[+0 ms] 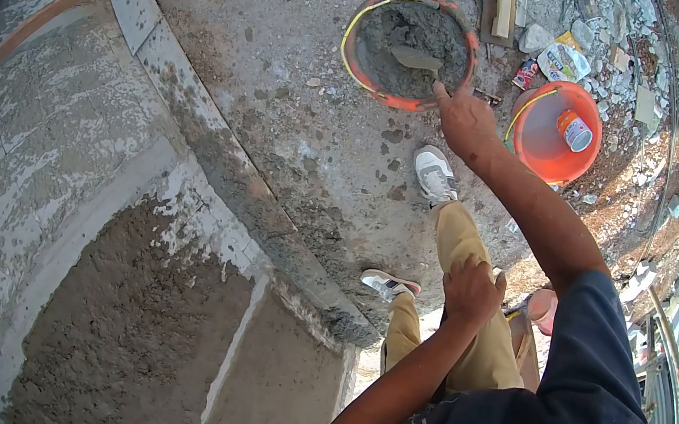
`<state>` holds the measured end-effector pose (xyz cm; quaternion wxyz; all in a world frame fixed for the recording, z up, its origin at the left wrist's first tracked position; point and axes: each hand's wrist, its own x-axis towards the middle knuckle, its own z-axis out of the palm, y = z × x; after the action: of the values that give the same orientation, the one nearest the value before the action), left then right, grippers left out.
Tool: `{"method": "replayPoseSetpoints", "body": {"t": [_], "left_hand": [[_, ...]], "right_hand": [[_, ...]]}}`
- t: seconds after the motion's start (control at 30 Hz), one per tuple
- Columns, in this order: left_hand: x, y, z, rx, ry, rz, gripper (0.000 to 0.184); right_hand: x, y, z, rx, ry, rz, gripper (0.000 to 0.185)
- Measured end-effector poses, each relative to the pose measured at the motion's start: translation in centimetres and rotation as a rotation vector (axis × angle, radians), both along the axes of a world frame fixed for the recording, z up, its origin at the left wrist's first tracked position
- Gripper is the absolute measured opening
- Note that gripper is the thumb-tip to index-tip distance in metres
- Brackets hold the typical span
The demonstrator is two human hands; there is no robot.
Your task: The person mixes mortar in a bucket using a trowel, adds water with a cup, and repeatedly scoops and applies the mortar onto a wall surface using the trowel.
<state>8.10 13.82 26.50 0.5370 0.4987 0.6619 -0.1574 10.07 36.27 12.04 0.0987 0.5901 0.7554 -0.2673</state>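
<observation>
My right hand (468, 128) is closed round the handle of a trowel, reaching over the near rim of an orange tub (402, 102). The trowel's blade (416, 58) lies in the wet grey mortar (407, 25) that fills the tub, its surface rough and lumpy. Across my bent knee rests my left hand (473, 290), holding no tool, fingers laid over the tan trouser leg and the thumb apart.
An orange-red bucket (586, 159) of cloudy water, with a small can (574, 131) in it, stands right of the tub. Rubble and wrappers (564, 63) lie beyond. At left, a wall bears a dark rough mortar patch (138, 322); a board (197, 107) runs along its edge.
</observation>
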Motion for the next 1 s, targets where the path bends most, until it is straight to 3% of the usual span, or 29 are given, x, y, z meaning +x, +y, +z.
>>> {"method": "replayPoseSetpoints", "body": {"t": [0.1,0.2,0.3,0.43,0.53,0.63,0.67,0.77,0.87,1.0], "left_hand": [[0.1,0.2,-0.3,0.014,0.007,0.012,0.042],[-0.1,1.0,0.0,-0.038,-0.002,0.004,0.043],[0.0,1.2,-0.3,-0.025,0.008,-0.003,0.040],[0.1,-1.6,-1.9,0.021,0.009,-0.069,0.031],[0.2,-6.9,-5.4,0.172,-0.014,-0.001,0.032],[0.1,-6.4,-4.9,0.209,0.019,-0.043,0.033],[0.0,-5.3,-4.3,0.202,0.027,-0.072,0.033],[-0.4,-3.7,-3.2,0.177,0.039,-0.144,0.034],[-0.4,-4.7,-3.8,0.263,0.052,-0.133,0.034],[-0.6,-3.7,-3.2,0.187,0.088,-0.218,0.032]], "right_hand": [[3.5,-0.2,1.1,-0.119,0.011,0.036,0.045],[3.8,0.5,2.3,-0.036,0.114,-0.193,0.039],[2.0,2.1,-2.2,-0.102,0.082,-0.316,0.038],[-4.1,4.9,-10.1,-0.273,0.390,-0.632,0.033],[-5.7,6.2,-13.6,-0.684,0.831,-1.076,0.033],[-3.6,4.5,-9.7,-0.865,1.104,-1.378,0.032],[-2.0,3.3,-10.8,-1.025,1.199,-1.390,0.034],[0.1,-0.1,-9.1,-1.244,1.766,-1.450,0.039],[0.6,-3.0,-6.9,-1.298,1.965,-1.473,0.043],[1.1,-5.0,-4.6,-1.221,1.826,-1.459,0.047]]}}
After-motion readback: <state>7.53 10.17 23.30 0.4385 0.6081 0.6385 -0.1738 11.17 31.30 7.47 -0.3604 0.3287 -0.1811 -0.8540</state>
